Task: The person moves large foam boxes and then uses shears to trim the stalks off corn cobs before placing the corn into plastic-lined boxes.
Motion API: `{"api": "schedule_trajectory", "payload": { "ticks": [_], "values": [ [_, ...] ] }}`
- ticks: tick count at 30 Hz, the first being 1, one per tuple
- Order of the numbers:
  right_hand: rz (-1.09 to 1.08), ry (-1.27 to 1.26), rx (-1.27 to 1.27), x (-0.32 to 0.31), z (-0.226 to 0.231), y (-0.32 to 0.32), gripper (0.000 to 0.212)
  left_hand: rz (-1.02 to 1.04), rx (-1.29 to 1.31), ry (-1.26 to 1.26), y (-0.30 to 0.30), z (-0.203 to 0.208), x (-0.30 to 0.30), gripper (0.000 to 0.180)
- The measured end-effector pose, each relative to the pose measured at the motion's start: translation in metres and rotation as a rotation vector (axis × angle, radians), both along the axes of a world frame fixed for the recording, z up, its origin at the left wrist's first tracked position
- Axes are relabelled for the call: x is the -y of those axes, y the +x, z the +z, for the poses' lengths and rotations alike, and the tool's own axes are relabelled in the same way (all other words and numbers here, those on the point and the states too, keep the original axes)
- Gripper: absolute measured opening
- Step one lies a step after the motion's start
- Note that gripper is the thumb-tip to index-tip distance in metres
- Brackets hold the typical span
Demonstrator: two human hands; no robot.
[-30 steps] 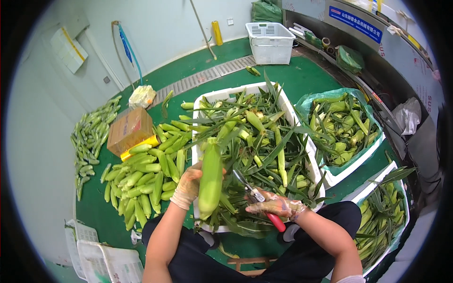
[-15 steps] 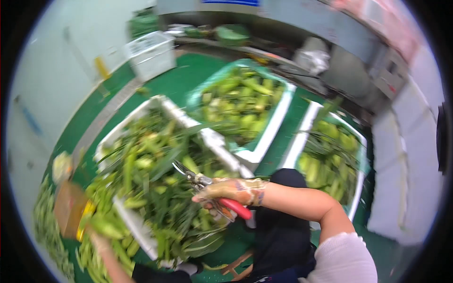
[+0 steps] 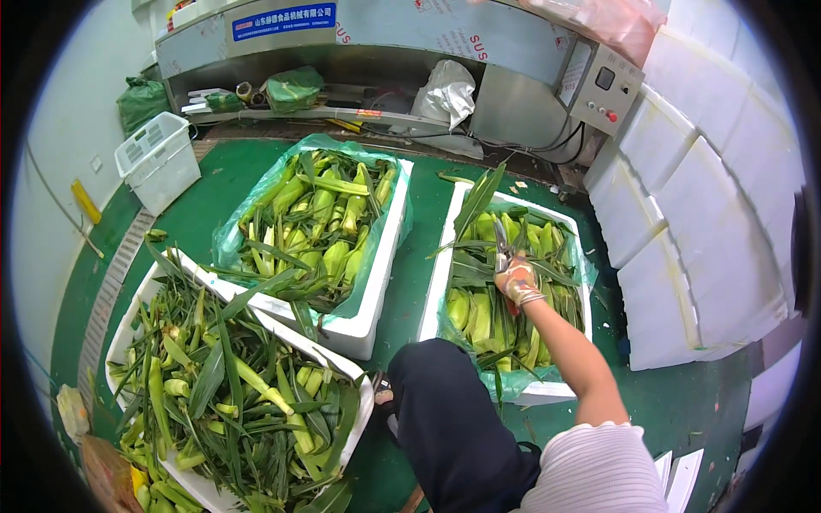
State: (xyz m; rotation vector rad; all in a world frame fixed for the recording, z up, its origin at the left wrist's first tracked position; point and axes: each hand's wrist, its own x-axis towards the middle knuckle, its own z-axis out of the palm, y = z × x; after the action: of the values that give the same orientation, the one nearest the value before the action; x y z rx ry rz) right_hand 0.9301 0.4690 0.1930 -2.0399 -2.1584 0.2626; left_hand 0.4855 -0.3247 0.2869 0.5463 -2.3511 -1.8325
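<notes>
My right hand (image 3: 518, 281), in a patterned work glove, is closed around pruning shears (image 3: 501, 246) with red handles. It is over the right white foam box (image 3: 434, 295), their blades pointing away from me. Ears of corn in green husks (image 3: 481, 318) fill this box, with long leaves lying on top and a green plastic liner around them. Whether the blades touch a leaf or an ear, I cannot tell. My left hand is out of view.
Another lined foam box (image 3: 376, 299) of corn stands in the middle. At the left, a foam box (image 3: 346, 363) overflows with leaves and trimmings. A white crate (image 3: 162, 171) stands at the back left. White foam boxes (image 3: 658, 291) are stacked at the right, near a control box (image 3: 603, 85).
My right hand has carried the shears from above the leafy left box to the right box. My view has turned right, and my left hand, earlier at the lower left by the corn, has left it.
</notes>
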Motion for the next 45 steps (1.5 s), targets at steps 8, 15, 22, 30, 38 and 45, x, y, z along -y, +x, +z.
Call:
{"api": "schedule_trajectory", "payload": {
  "ticks": [8, 15, 22, 30, 38, 45],
  "values": [
    [0.013, -0.061, -0.016, -0.106, -0.041, -0.023, 0.04, -0.276, 0.205, -0.025, 0.036, 0.009, -0.036, 0.043],
    [0.012, -0.139, -0.156, -0.1, 0.0, 0.018, 0.039, -0.46, 0.234, -0.002, 0.084, -0.009, -0.108, 0.045],
    [0.158, 0.043, -1.087, -0.032, 0.099, 0.097, 0.032, -0.691, 0.131, -0.174, 0.076, -0.012, -0.088, 0.034],
    [0.452, 0.213, -0.915, 0.077, 0.165, 0.106, 0.048, -1.54, -1.035, -0.307, 0.257, 0.125, -0.481, 0.054],
    [0.717, 0.089, -0.644, 0.079, 0.186, 0.092, 0.056, -1.74, -1.329, -0.993, 0.315, 0.148, -0.631, 0.044],
    [0.255, 0.06, -0.092, 0.012, 0.123, 0.107, 0.077, -1.465, -0.343, -0.543, 0.146, 0.111, -0.499, 0.083]
  ]
}}
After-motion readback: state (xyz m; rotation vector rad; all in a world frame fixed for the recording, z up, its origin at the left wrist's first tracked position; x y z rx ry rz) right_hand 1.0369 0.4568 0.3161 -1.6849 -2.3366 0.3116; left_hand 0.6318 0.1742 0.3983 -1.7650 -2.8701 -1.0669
